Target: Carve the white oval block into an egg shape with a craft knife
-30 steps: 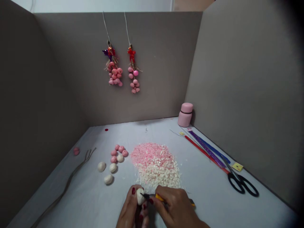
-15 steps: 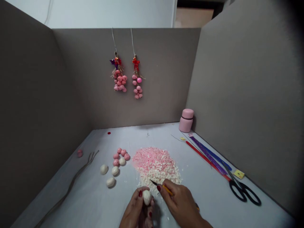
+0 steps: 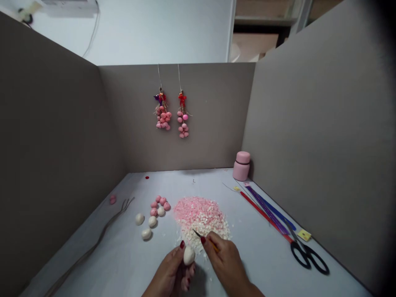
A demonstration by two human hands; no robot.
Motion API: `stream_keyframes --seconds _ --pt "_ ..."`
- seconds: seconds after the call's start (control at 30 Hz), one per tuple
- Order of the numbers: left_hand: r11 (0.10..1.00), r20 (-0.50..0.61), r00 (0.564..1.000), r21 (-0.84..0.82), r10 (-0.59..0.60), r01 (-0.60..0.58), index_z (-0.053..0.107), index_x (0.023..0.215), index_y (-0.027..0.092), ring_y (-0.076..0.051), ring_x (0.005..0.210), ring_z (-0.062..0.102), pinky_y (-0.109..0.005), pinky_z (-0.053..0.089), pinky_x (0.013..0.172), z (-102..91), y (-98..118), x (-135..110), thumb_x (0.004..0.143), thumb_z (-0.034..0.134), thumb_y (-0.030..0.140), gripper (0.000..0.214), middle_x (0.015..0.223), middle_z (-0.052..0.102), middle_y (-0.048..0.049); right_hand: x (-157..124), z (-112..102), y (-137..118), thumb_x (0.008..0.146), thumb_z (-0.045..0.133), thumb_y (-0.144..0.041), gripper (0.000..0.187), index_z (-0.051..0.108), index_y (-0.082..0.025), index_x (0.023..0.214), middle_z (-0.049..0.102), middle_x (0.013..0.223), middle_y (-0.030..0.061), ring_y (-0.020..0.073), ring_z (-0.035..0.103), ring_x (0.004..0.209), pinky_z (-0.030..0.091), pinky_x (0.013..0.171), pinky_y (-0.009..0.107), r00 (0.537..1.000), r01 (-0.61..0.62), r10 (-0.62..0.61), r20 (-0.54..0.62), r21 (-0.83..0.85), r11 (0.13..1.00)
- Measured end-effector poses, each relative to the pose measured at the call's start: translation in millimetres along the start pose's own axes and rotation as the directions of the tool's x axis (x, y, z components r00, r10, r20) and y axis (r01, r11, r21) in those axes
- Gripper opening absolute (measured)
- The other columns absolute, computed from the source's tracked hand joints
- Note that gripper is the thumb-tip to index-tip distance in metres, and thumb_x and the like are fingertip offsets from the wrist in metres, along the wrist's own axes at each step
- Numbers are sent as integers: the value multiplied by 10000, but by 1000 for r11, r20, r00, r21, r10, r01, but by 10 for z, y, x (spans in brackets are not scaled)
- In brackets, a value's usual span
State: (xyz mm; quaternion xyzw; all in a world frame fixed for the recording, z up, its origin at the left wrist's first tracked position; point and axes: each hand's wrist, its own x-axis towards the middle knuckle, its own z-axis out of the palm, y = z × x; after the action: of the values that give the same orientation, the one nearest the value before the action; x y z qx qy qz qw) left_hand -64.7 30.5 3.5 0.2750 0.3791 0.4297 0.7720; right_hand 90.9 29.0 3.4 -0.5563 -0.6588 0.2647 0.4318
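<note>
Between the thumb and fingers of my left hand (image 3: pixel 171 268) is a white, egg-shaped ball (image 3: pixel 189 255), with a smooth, lightly faceted surface. My right hand (image 3: pixel 227 260) grips a small craft knife (image 3: pixel 213 246) with a yellow handle; its dark pointed blade reaches up and left, apart from the ball. Just beyond both hands lies a heap of pink and white shavings (image 3: pixel 201 212). Left of it rest several carved balls: white ones such as this white ball (image 3: pixel 146 234), and pink ones such as this pink ball (image 3: pixel 167 206).
Scissors (image 3: pixel 305 251) lie at the right beside red, purple and blue ribbons (image 3: pixel 262 208). A pink jar (image 3: pixel 241 166) stands in the back right corner. Long brown cords (image 3: pixel 99 239) run along the left. Two strings of pink balls (image 3: pixel 163 117) hang on the grey back panel (image 3: pixel 216 115).
The white ball has turned in my left hand, and that hand has shifted slightly left. The knife hand has moved a little left too. The camera view has tilted up.
</note>
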Motion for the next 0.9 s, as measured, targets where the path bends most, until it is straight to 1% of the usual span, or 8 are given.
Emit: stream_keyframes --seconds 0.17,0.43,0.5,0.57,0.63,0.73,0.83,0.9 --pt "994 -28 997 82 72 -69 542 590 166 -17 266 365 -140 220 287 41 -15 14 538 750 642 522 368 563 56 31 -4 -74 871 408 -673 484 411 -223 694 345 577 -71 122 370 521 259 504 240 998 -53 40 49 297 953" --pt "956 5 986 246 167 -163 548 673 171 -36 333 406 -164 263 356 293 -76 -37 604 652 704 548 428 551 70 -10 135 -264 613 668 -739 582 428 -228 753 465 421 -100 114 469 342 348 380 207 949 -288 120 291 649 704" --pt "938 56 988 310 143 -153 585 746 165 -70 412 516 -190 350 413 295 66 -136 658 647 662 508 573 656 14 -29 22 -278 666 683 -672 522 462 -214 784 461 437 -111 74 423 337 285 354 161 938 -343 187 292 707 619" --pt "909 107 987 389 117 -150 629 1001 187 -132 718 662 -230 463 617 219 300 -289 752 649 544 435 910 724 -47 -43 -165 -252 633 791 -524 478 456 -205 755 422 465 -135 17 319 331 183 334 123 917 -394 283 281 751 530" --pt "860 159 985 493 63 -135 665 1059 216 -160 963 638 -241 452 776 76 546 -488 770 696 416 353 1135 684 -59 -43 -383 -189 622 822 -430 459 435 -205 728 415 477 -141 -3 281 330 167 336 108 883 -439 374 286 785 437" --pt "785 230 965 618 -127 -44 752 845 169 -145 777 654 -234 450 679 -154 706 -785 793 669 415 264 870 748 -55 -13 -659 -67 759 721 -399 397 395 -207 641 354 421 -140 -2 246 290 161 316 122 797 -531 490 353 797 288" --pt "723 275 901 689 -336 59 778 761 166 -116 437 551 -263 418 505 -261 535 -888 728 715 457 300 548 690 -12 50 -801 14 944 494 -383 436 347 -212 570 326 384 -122 10 244 258 194 307 146 725 -580 549 416 798 161" --pt "729 289 899 682 -329 47 782 766 179 -110 435 524 -267 417 509 -230 356 -798 681 775 398 236 546 670 5 98 -836 25 1003 381 -368 477 347 -208 556 328 379 -111 14 252 249 201 305 151 705 -584 557 439 805 106"
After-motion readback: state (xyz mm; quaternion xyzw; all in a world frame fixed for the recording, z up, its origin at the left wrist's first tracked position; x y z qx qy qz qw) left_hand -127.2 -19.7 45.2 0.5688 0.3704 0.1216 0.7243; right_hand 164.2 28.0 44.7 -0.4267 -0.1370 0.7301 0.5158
